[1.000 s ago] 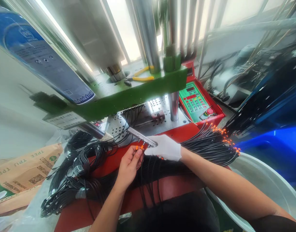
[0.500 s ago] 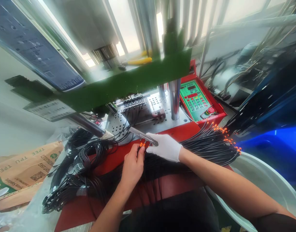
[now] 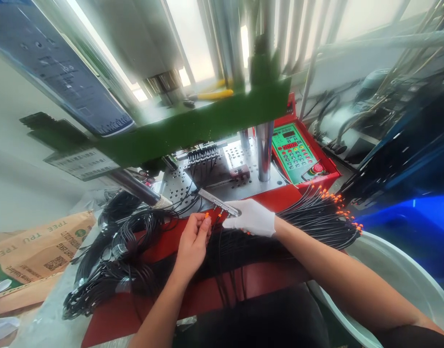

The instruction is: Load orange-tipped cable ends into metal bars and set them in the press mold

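My right hand (image 3: 251, 218), in a white glove, grips one end of a slim metal bar (image 3: 219, 203) held over the red machine front (image 3: 279, 198). My bare left hand (image 3: 193, 238) pinches a thin black cable with an orange tip (image 3: 206, 215) just below and left of the bar. One orange tip hangs under the bar. A fan of black cables with orange tips (image 3: 326, 215) lies under my right forearm. More black cables drape over my lap.
A green press plate (image 3: 207, 125) hangs above a perforated metal bed (image 3: 225, 166) holding a row of cables. A green keypad panel (image 3: 294, 152) sits to the right. Coiled black cables (image 3: 113, 256), a brown paper sack (image 3: 36, 251), a pale basin (image 3: 399, 280).
My left hand has slid a little left and down from the bar with one orange-tipped cable. The view has tilted slightly; my right hand keeps its hold on the bar.
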`<state>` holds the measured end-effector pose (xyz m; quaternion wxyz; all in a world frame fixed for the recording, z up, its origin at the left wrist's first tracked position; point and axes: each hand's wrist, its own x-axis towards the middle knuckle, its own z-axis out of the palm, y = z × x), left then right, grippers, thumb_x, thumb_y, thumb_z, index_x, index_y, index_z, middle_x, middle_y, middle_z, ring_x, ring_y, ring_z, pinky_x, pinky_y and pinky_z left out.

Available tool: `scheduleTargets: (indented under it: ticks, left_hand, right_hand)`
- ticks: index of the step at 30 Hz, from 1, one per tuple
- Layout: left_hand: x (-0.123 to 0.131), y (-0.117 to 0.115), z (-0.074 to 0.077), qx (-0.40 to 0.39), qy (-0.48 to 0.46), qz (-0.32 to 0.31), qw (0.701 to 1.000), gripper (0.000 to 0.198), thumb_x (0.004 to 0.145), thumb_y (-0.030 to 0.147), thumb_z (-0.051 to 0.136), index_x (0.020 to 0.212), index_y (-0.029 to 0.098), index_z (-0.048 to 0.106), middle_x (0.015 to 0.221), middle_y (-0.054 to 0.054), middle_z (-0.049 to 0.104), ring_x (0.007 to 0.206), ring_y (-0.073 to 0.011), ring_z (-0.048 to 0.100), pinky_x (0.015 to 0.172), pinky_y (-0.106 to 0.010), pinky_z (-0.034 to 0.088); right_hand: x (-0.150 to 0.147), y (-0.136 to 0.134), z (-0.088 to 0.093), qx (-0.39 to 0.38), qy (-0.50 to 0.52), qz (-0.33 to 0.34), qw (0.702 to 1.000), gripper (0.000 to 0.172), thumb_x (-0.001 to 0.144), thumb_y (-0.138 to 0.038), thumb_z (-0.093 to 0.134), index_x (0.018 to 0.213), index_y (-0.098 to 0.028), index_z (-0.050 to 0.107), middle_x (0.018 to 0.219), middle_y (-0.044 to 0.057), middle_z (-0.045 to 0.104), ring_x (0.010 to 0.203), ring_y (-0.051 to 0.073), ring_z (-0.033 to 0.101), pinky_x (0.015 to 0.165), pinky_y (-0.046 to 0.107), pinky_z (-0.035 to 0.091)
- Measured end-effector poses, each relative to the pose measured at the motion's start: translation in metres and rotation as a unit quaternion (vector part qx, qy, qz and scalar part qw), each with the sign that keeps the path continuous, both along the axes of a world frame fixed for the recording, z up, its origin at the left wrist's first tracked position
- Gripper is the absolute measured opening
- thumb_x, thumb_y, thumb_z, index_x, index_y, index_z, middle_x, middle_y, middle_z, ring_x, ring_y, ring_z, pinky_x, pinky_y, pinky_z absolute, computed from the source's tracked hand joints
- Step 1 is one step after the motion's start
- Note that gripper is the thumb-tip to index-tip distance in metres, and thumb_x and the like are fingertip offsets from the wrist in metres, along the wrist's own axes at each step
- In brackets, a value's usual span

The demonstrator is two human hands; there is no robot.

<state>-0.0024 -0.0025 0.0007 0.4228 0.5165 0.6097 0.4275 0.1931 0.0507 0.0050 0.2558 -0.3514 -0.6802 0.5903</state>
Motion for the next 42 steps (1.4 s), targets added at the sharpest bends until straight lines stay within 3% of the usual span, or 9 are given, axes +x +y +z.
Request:
scheduleTargets:
  ticks: [6,12,17,21,24,29,33,38,42]
  left_hand:
    - [-0.004,-0.001,0.001,0.019,-0.006,-0.037,0.999,0.027,0.087,0.042,0.053,0.092,0.017,0.061,0.065,0.003,0.046,0.049,-0.0069,0.038,0.042,-0.018,0.031]
    - [-0.006,0.0,-0.001,0.02,0.011,-0.041,0.999,0.028,0.088,0.042,0.052,0.095,0.017,0.063,0.065,0.003,0.048,0.049,-0.0071,0.038,0.043,-0.018,0.031]
    - [-0.008,0.002,-0.004,0.005,0.02,-0.048,0.999,0.03,0.087,0.044,0.052,0.094,0.016,0.062,0.061,0.004,0.045,0.048,-0.0073,0.037,0.043,-0.018,0.029]
    - [-0.008,0.004,-0.002,-0.003,0.032,-0.052,0.998,0.031,0.087,0.044,0.051,0.095,0.016,0.063,0.058,0.005,0.041,0.047,-0.0077,0.033,0.044,-0.019,0.027]
    - [-0.001,0.007,0.001,0.017,0.122,-0.044,0.991,0.031,0.087,0.042,0.05,0.091,0.015,0.065,0.057,0.003,0.046,0.051,-0.0109,0.04,0.049,-0.021,0.031]
    - [0.008,0.015,0.002,0.051,0.259,-0.056,0.963,0.035,0.09,0.042,0.042,0.086,0.016,0.065,0.061,0.001,0.057,0.056,-0.0145,0.049,0.053,-0.023,0.034]
    - [-0.004,0.028,0.007,0.085,0.325,-0.058,0.94,0.04,0.092,0.044,0.036,0.078,0.018,0.062,0.063,0.0,0.059,0.06,-0.0162,0.054,0.061,-0.025,0.038]
    - [-0.027,0.064,0.006,0.179,0.437,0.07,0.879,0.037,0.091,0.046,0.038,0.108,0.019,0.057,0.099,-0.008,0.063,0.091,-0.0228,0.059,0.082,-0.032,0.043]
    - [-0.033,0.096,-0.013,0.171,0.526,0.079,0.829,0.065,0.085,0.053,0.047,0.13,0.006,0.042,0.117,-0.02,0.056,0.111,-0.0323,0.05,0.095,-0.042,0.037]
  right_hand:
    - [-0.001,-0.002,0.004,0.021,-0.003,0.008,1.0,0.03,0.077,-0.033,0.062,0.104,-0.018,0.063,0.065,-0.005,0.05,0.05,0.006,0.043,0.043,0.016,0.036]
    - [0.0,-0.003,0.008,0.006,0.003,0.015,1.0,0.051,0.079,-0.034,0.062,0.128,-0.025,0.053,0.069,-0.005,0.052,0.047,0.005,0.042,0.042,0.015,0.035]
    - [0.0,-0.001,0.003,0.007,0.005,0.022,1.0,0.053,0.079,-0.039,0.061,0.131,-0.032,0.05,0.068,-0.006,0.052,0.045,0.006,0.041,0.041,0.017,0.037]
    - [-0.002,-0.001,-0.001,0.053,-0.021,-0.01,0.998,0.054,0.077,-0.037,0.063,0.129,-0.029,0.053,0.076,-0.005,0.06,0.06,0.01,0.052,0.058,0.021,0.044]
    - [-0.004,-0.003,-0.002,0.09,-0.07,-0.059,0.992,0.058,0.074,-0.033,0.065,0.13,-0.024,0.053,0.089,-0.001,0.065,0.081,0.016,0.06,0.077,0.025,0.045]
    - [-0.003,-0.001,-0.004,0.089,-0.078,-0.05,0.992,0.05,0.075,-0.031,0.062,0.124,-0.021,0.058,0.092,0.0,0.068,0.083,0.017,0.061,0.076,0.023,0.044]
    - [-0.002,0.006,-0.011,0.106,-0.114,-0.05,0.986,0.036,0.077,-0.029,0.054,0.112,-0.025,0.065,0.088,-0.002,0.069,0.079,0.015,0.061,0.07,0.022,0.042]
    - [-0.011,0.012,-0.026,0.108,-0.357,-0.142,0.917,0.023,0.073,-0.038,0.055,0.075,-0.023,0.072,0.073,0.005,0.068,0.067,0.02,0.059,0.062,0.028,0.038]
    - [-0.018,0.005,-0.031,0.148,-0.42,-0.156,0.882,0.024,0.073,-0.038,0.054,0.069,-0.021,0.071,0.077,0.009,0.067,0.071,0.02,0.059,0.064,0.028,0.038]
